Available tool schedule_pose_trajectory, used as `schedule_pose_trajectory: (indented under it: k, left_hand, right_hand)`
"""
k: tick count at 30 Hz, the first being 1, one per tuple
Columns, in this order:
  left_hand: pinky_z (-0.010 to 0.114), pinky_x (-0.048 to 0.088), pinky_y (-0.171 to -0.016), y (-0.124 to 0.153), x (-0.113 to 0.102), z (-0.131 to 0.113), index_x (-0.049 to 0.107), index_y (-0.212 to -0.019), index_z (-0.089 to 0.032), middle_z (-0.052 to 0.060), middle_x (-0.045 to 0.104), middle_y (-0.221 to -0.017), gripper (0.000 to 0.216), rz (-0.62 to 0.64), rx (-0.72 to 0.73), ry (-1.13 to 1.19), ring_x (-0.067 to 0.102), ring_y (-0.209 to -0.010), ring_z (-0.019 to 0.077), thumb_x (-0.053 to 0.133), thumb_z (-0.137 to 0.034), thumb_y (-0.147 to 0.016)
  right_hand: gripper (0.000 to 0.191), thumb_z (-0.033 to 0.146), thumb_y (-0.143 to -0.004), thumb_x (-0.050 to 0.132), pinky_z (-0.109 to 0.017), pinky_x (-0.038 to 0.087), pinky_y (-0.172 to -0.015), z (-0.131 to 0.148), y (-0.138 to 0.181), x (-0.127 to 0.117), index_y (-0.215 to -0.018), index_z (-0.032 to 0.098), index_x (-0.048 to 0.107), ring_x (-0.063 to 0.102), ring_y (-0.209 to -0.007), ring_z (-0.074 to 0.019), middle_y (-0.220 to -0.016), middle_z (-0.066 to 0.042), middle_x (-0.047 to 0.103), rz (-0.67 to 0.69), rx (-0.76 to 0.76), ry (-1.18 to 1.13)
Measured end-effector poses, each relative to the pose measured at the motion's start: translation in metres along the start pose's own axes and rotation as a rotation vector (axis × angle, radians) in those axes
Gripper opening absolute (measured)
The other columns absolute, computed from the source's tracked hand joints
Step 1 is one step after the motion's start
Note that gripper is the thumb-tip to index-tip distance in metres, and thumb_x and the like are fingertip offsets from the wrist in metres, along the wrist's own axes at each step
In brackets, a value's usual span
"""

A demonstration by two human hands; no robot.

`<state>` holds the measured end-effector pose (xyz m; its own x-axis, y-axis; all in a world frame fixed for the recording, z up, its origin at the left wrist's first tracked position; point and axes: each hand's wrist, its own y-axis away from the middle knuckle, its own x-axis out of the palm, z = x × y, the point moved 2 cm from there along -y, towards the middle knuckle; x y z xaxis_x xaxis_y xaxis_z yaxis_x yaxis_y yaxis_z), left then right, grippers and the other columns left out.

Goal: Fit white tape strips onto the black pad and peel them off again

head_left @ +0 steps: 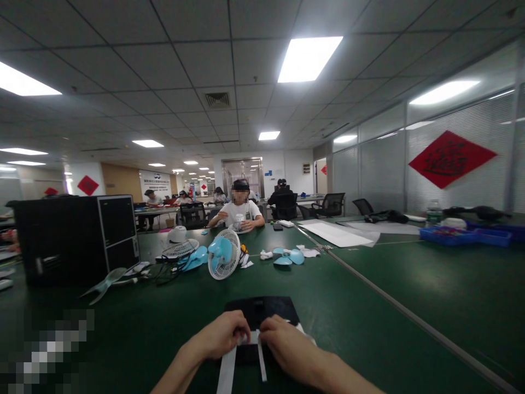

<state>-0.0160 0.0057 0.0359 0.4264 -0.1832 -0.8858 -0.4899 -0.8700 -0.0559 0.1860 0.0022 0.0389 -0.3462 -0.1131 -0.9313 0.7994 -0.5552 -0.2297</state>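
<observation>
My left hand (223, 335) and my right hand (283, 339) are close together at the near edge of the green table (348, 306). Both are closed in a pinch on thin white strips (227, 369) that hang toward me. Under the hands lies a flat black object (262, 309). The fingertips nearly touch above its near edge. What the strips are I cannot make out.
A small white and blue fan (223, 253) stands mid-table among loose blue blades (289, 256) and fan parts. A black computer case (74, 238) stands at left. A person (238, 210) sits opposite. Blue trays (467, 235) and white sheets (336, 232) lie right.
</observation>
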Motion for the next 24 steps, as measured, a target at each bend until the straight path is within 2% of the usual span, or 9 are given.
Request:
schedule_pose_trajectory:
  k: [4,16,21,24]
  left_hand:
    - [0.020,0.042,-0.078,-0.001,0.002,0.002,0.069,-0.092,-0.023,-0.001,0.062,-0.097,0.032,-0.014,0.014,0.000,0.057,-0.085,0.0113,0.044,-0.012,-0.076]
    - [0.019,0.042,-0.070,-0.001,0.001,0.001,0.070,-0.092,-0.024,-0.001,0.062,-0.095,0.035,-0.027,-0.001,-0.002,0.056,-0.080,0.0112,0.046,-0.010,-0.070]
    - [0.020,0.042,-0.070,-0.002,0.001,-0.002,0.069,-0.090,-0.022,0.000,0.063,-0.095,0.030,-0.031,-0.037,0.008,0.056,-0.080,0.0115,0.048,-0.012,-0.071]
    - [0.020,0.042,-0.072,-0.002,0.002,-0.004,0.068,-0.089,-0.022,0.000,0.062,-0.095,0.027,-0.033,-0.055,0.007,0.055,-0.082,0.0121,0.049,-0.014,-0.072]
  right_hand:
    - [0.036,0.009,-0.085,0.038,-0.029,0.037,-0.095,0.005,-0.001,0.016,-0.109,0.014,0.064,0.052,-0.104,-0.0204,-0.110,-0.010,0.062,-0.007,-0.037,0.095]
    - [0.035,0.016,-0.081,0.048,-0.032,0.040,-0.091,-0.003,0.013,0.046,-0.114,0.013,0.060,0.053,-0.100,-0.0228,-0.112,-0.012,0.062,-0.038,-0.164,0.232]
    - [0.027,0.018,-0.082,0.048,-0.031,0.039,-0.090,0.000,0.015,0.034,-0.102,0.019,0.065,0.054,-0.099,-0.0213,-0.105,-0.008,0.065,0.005,-0.160,0.115]
    - [0.027,0.018,-0.085,0.044,-0.027,0.040,-0.086,0.002,0.009,0.016,-0.102,0.021,0.065,0.056,-0.094,-0.0173,-0.101,-0.005,0.065,-0.068,-0.023,-0.034]
